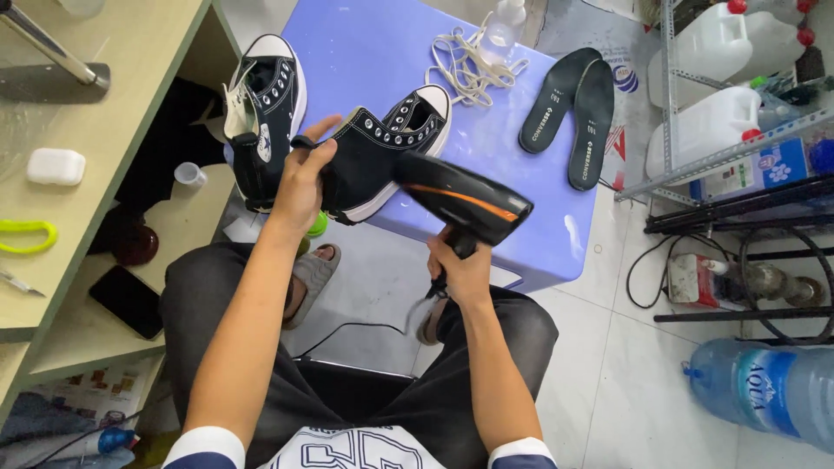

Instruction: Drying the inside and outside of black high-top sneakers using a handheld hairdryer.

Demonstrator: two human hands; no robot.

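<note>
L hand (300, 178) closed round heel of black hi-top sneaker (382, 156), held over front edge of blue table (365, 43). R hand (465, 274) fist-tight on handle of black hair dryer (460, 200), nozzle at approx 10 o'clock, close to shoe's side. Second sneaker (265, 108) at 9 o'clock of first; laces (469, 61) at 1, insoles (573, 108) at 3. Risk, as judged: nozzle this near may overheat canvas or L fingers; cord by feet could snag.

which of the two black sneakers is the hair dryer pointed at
The sneaker gripped by the left hand, lying near the table's front edge. The right hand aims the hair dryer into it; the other sneaker stands apart at the table's left edge.
</note>
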